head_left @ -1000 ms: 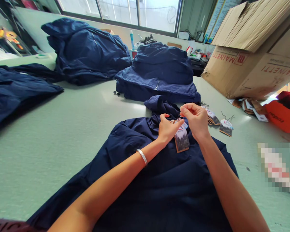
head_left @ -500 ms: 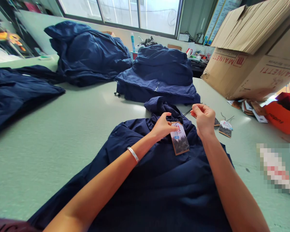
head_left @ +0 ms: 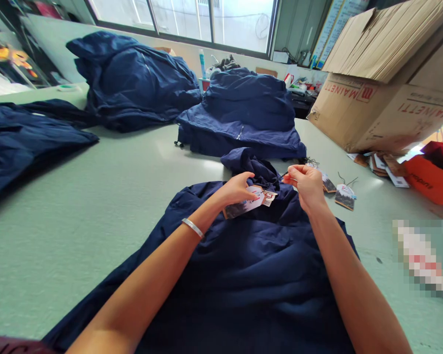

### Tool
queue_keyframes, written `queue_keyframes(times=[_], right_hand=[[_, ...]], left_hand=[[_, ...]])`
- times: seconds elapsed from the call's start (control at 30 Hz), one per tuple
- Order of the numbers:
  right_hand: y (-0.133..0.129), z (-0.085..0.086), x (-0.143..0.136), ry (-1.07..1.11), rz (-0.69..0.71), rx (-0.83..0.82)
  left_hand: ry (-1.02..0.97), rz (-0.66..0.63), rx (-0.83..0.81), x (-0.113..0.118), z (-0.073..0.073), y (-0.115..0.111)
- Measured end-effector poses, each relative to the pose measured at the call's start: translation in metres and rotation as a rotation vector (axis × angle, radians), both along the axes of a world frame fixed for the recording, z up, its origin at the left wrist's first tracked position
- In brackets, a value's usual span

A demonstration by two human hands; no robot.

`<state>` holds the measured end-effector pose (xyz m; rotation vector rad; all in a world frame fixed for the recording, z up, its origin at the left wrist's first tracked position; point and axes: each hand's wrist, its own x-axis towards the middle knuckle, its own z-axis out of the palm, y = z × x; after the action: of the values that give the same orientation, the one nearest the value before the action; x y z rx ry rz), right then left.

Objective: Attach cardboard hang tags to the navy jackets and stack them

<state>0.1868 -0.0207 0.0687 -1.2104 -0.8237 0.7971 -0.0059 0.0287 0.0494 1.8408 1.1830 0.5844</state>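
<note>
The pale green worktop [head_left: 77, 211] before you carries a dark blue jacket [head_left: 273, 265], spread with its neck end away from you. A cardboard box [head_left: 376, 110], marked MAINETTI in red, stands beyond the jacket, to its right. A heap of dark blue clothes [head_left: 129, 83] rests beyond the jacket, to its left; a folded pile [head_left: 243, 108] lies directly beyond it. An orange bag [head_left: 433, 172] lies to the jacket's right. Your left hand [head_left: 238, 189], over the jacket's neck end, grips a printed tag [head_left: 239, 209] between thumb and fingers; the tag is tilted above the cloth. Your right hand [head_left: 306, 184], at the right of the jacket's neck end, pinches a dark string [head_left: 283, 176] narrowly at the fingertips. A loose tag [head_left: 344, 196] lies just right of the jacket.
</note>
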Motion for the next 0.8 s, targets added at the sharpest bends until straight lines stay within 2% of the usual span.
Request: queue_keyframes(times=[0.1,0.2,0.23,0.3,0.4,0.57,0.8], right_hand=[[-0.002,0.002,0.002,-0.032,0.054,0.017],[-0.004,0.006,0.004,-0.065,0.086,0.065],[-0.005,0.008,0.004,-0.073,0.089,0.08],[-0.006,0.01,0.003,-0.078,0.095,0.105],[-0.008,0.012,0.001,-0.08,0.115,0.124],[-0.01,0.014,0.0,-0.09,0.132,0.136],[-0.009,0.013,0.005,-0.081,0.111,0.121]], left_hand=[[0.069,0.027,0.183,0.004,-0.001,-0.001],[-0.059,0.057,0.472,0.011,0.004,-0.004],[-0.116,0.034,0.52,0.015,0.005,-0.005],[-0.203,-0.046,0.498,0.022,0.006,-0.009],[-0.309,-0.143,0.312,0.032,0.0,-0.013],[-0.508,-0.124,0.079,0.04,-0.017,-0.014],[-0.456,-0.012,0.182,0.038,-0.021,-0.012]])
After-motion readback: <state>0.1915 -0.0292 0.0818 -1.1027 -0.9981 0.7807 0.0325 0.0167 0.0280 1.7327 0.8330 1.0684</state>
